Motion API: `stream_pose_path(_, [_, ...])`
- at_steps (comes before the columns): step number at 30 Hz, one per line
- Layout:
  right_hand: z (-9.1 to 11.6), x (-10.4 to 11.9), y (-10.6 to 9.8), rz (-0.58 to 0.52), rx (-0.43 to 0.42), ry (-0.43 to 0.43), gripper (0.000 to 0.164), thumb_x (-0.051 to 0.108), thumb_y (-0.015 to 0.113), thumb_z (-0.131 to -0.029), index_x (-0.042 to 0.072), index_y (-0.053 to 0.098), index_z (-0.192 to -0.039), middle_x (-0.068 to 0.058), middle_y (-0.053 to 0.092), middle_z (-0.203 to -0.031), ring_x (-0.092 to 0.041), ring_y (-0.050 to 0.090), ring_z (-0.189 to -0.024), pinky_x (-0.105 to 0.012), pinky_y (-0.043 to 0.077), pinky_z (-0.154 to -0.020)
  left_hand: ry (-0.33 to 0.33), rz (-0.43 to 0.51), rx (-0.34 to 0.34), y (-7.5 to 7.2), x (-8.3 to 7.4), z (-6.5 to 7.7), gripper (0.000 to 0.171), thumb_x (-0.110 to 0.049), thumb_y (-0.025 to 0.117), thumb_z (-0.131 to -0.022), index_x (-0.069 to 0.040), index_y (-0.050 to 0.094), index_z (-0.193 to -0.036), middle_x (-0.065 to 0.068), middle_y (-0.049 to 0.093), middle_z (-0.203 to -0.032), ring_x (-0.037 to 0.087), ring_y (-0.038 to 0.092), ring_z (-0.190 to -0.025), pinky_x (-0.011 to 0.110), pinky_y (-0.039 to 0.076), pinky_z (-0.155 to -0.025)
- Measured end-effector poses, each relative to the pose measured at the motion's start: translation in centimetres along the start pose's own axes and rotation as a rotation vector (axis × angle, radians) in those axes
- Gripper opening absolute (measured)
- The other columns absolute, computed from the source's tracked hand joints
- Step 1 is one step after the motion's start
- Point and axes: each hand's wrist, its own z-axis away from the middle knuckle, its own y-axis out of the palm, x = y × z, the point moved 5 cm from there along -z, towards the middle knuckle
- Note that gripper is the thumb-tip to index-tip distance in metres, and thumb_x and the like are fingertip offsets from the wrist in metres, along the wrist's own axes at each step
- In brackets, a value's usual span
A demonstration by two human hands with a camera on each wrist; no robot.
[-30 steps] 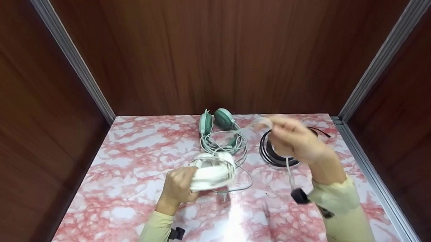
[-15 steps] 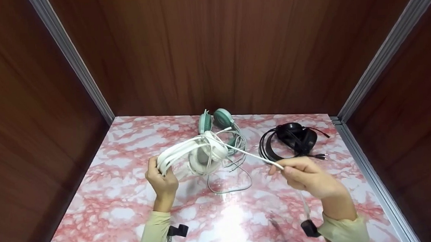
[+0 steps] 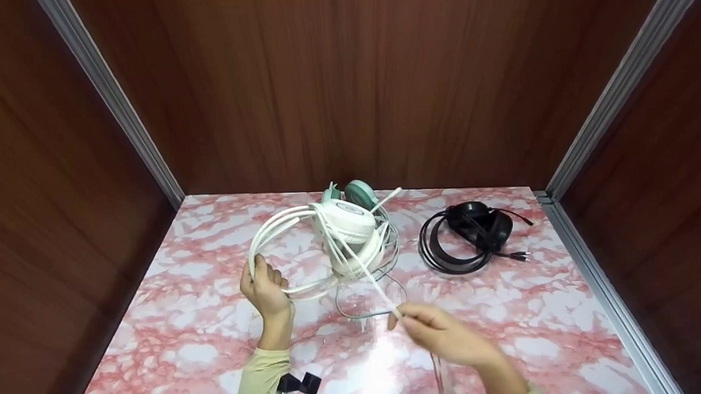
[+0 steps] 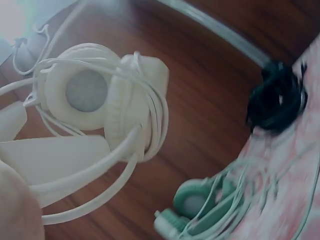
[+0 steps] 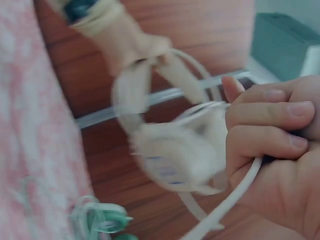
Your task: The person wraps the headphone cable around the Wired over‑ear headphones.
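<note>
From the head view, the left hand (image 3: 267, 287) has its fingers curled around the slim, hooped band of the white headphones (image 3: 351, 226), held up over a pink-and-white marbled tabletop (image 3: 198, 348). Over on the other side, the right hand (image 3: 440, 331) pinches a smooth white cord (image 3: 377, 283), running straight and taut to the ear cups. Just behind sit the green headphones (image 3: 361, 192), partly hidden; well to the right lies a glossy black headset (image 3: 474, 222), its cable coiled in rings. Wood-grain panels (image 3: 335, 104) rise all round.

Into the left wrist view: here's the inside of a cup, a plump white ring around a grey disc (image 4: 86, 91), with cord looped across both cups.

And the right wrist view, blurry, gives blue marks (image 5: 165, 170) on the outer shell, plus a boxy green object (image 5: 285, 45) that only this camera catches.
</note>
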Motion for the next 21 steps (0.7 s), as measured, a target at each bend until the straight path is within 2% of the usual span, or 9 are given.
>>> stream_pose_path(3, [-0.7, -2.5, 1.3, -0.002, -0.001, 0.068, 0.021, 0.008, 0.038, -0.105, 0.003, 0.059, -0.104, -0.001, 0.036, -0.057, -0.001, 0.031, -0.047, -0.020, 0.024, -0.037, -0.245, 0.270, -0.010, 0.2, 0.8, 0.2, 0.033, -0.021, 0.042, -0.102, -0.010, 0.036, -0.072, -0.006, 0.028, -0.048, 0.003, 0.026, -0.039, 0.016, 0.025, -0.036])
stream_pose_path(5, [-1.0, -4.7, 1.9, -0.032, 0.004, 0.128, 0.025, 0.013, 0.037, -0.106, -0.002, 0.057, -0.101, 0.003, 0.035, -0.058, -0.002, 0.030, -0.047, -0.020, 0.024, -0.040, -0.399, 0.439, 0.009, 0.3, 1.3, 0.3, 0.030, -0.023, 0.040, -0.103, -0.010, 0.039, -0.075, -0.006, 0.028, -0.048, 0.004, 0.028, -0.038, 0.016, 0.026, -0.036])
stream_pose_path(8, [-1.4, -8.1, 1.6, -0.087, 0.013, 0.224, 0.034, 0.016, 0.036, -0.107, -0.009, 0.052, -0.090, 0.007, 0.035, -0.060, -0.003, 0.030, -0.048, -0.018, 0.024, -0.043, -0.593, 0.634, 0.117, 0.6, 1.9, 0.5, 0.031, -0.027, 0.036, -0.103, -0.010, 0.043, -0.077, -0.006, 0.027, -0.049, 0.005, 0.027, -0.039, 0.016, 0.029, -0.036])
stream_pose_path(10, [-1.5, -10.0, 0.6, -0.115, 0.005, 0.281, 0.039, 0.018, 0.037, -0.107, -0.012, 0.047, -0.083, 0.008, 0.036, -0.059, -0.003, 0.030, -0.047, -0.017, 0.025, -0.043, -0.682, 0.692, 0.236, 0.7, 2.3, 0.6, 0.034, -0.028, 0.032, -0.103, -0.010, 0.045, -0.078, -0.006, 0.026, -0.051, 0.005, 0.026, -0.041, 0.016, 0.032, -0.037])
stream_pose_path(13, [-1.8, -11.9, -1.1, -0.141, -0.009, 0.308, 0.040, 0.018, 0.042, -0.105, -0.010, 0.040, -0.076, 0.008, 0.036, -0.057, -0.003, 0.030, -0.046, -0.017, 0.024, -0.042, -0.761, 0.723, 0.411, 0.9, 2.7, 0.9, 0.035, -0.030, 0.029, -0.104, -0.009, 0.047, -0.080, -0.006, 0.021, -0.054, 0.004, 0.024, -0.043, 0.015, 0.034, -0.039])
stream_pose_path(15, [-2.0, -12.5, -2.1, -0.165, -0.007, 0.300, 0.040, 0.018, 0.045, -0.104, -0.008, 0.039, -0.073, 0.009, 0.035, -0.056, -0.002, 0.029, -0.045, -0.017, 0.022, -0.041, -0.785, 0.715, 0.483, 0.8, 3.0, 1.0, 0.034, -0.030, 0.030, -0.104, -0.009, 0.046, -0.082, -0.006, 0.019, -0.055, 0.004, 0.025, -0.043, 0.014, 0.035, -0.039])
stream_pose_path(17, [-2.1, -12.8, -2.6, -0.204, 0.021, 0.285, 0.040, 0.017, 0.048, -0.103, -0.007, 0.038, -0.072, 0.009, 0.034, -0.055, -0.003, 0.028, -0.044, -0.018, 0.020, -0.040, -0.808, 0.710, 0.512, 0.7, 3.2, 1.0, 0.032, -0.030, 0.032, -0.104, -0.010, 0.046, -0.082, -0.007, 0.018, -0.056, 0.003, 0.025, -0.044, 0.014, 0.034, -0.040])
stream_pose_path(21, [-1.9, -13.0, -2.8, -0.266, 0.081, 0.280, 0.041, 0.018, 0.049, -0.102, -0.006, 0.038, -0.072, 0.008, 0.032, -0.055, -0.003, 0.026, -0.043, -0.020, 0.019, -0.039, -0.830, 0.708, 0.503, 0.2, 3.5, 0.9, 0.034, -0.030, 0.031, -0.104, -0.010, 0.044, -0.080, -0.007, 0.018, -0.056, 0.003, 0.023, -0.044, 0.014, 0.034, -0.040])
